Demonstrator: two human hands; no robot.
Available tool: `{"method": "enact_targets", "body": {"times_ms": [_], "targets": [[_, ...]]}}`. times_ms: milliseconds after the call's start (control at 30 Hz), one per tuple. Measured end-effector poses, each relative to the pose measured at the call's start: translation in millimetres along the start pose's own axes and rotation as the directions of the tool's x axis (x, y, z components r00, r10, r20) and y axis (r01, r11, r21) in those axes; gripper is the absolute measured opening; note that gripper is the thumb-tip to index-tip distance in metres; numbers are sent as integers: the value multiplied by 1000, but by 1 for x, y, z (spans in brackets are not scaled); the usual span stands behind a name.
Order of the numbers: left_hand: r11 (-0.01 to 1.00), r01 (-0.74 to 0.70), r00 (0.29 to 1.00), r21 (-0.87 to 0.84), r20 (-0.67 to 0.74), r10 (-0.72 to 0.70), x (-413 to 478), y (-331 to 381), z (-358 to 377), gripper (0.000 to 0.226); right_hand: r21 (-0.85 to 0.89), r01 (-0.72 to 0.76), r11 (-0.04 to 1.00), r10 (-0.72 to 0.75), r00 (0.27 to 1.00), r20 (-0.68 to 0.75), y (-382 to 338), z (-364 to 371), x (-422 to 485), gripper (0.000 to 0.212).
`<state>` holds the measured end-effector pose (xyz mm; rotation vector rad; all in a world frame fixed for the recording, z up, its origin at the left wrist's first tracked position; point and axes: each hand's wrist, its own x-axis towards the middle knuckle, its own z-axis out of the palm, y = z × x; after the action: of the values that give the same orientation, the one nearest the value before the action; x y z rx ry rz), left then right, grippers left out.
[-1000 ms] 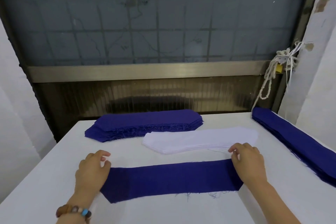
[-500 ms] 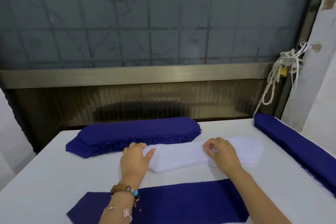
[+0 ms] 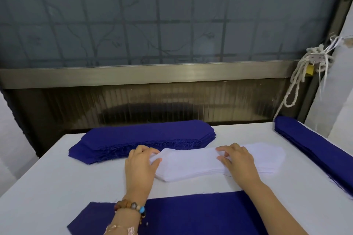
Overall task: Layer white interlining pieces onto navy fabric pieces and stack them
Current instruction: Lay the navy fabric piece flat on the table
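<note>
White interlining stack (image 3: 191, 166) sits in the middle of the bench (image 3: 57, 177), just in front of the back navy stack (image 3: 145, 137) and beyond the single navy piece (image 3: 200, 213) lying flat at the near edge. The left hand (image 3: 140, 166) has its fingers (image 3: 148, 151) and thumb pinching the stack's left tip. The right hand (image 3: 238, 164) has curled fingers on the top layer near the middle, but it's hard to say if they've actually caught a sheet.

Tip for this step, imo: peel just one layer. This stuff looks thin and clingy, so the person should rub the tip to split it, lift both ends together so it doesn't fold, then match the angled ends to the navy piece. Another navy stack (image 3: 313, 145) runs along the right edge. No labels or writing readable anywhere.
</note>
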<state>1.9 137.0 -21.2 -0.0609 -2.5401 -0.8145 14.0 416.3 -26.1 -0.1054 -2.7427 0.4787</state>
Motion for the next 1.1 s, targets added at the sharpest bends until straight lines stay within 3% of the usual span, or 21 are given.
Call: {"method": "enact_targets", "body": {"times_ms": [100, 300, 400, 600, 700, 800, 900, 1000, 1100], "targets": [[985, 27, 999, -169, 33, -22, 2, -1, 1, 13, 5, 7, 1000, -7, 1000, 5, 0, -1, -2, 29], [844, 76, 981, -531, 191, 32, 0, 2, -1, 52, 6, 5, 1000, -5, 1000, -16, -3, -3, -4, 31], [824, 26, 971, -566, 209, 113, -1, 3, -4, 69, 1, 11, 1000, -11, 999, -32, -4, -4, -4, 36], [760, 48, 960, -648, 240, 144, 1, 12, -7, 19, -76, 37, 996, -41, 998, -41, -8, -5, -4, 47], [729, 47, 956, -683, 242, 166, 0, 15, -10, 20, -78, 75, 994, -81, 993, -86, -14, -7, -6, 56], [692, 69, 947, -718, 265, 180, -1, 16, -15, 13, 44, 227, 973, -220, 968, -116, -26, -10, -9, 58], [668, 67, 956, -741, 239, 169, -1, 14, -16, 18, 111, 304, 946, -291, 949, -124, -31, -6, -9, 33], [636, 62, 980, -769, 169, 108, 0, 13, -16, 16, 53, 232, 971, -223, 964, -143, -19, -2, -5, 9], [602, 109, 987, -791, 156, 26, 1, 6, -13, 17, 52, 54, 997, -48, 993, -109, 1, -5, 1, 12]]}}
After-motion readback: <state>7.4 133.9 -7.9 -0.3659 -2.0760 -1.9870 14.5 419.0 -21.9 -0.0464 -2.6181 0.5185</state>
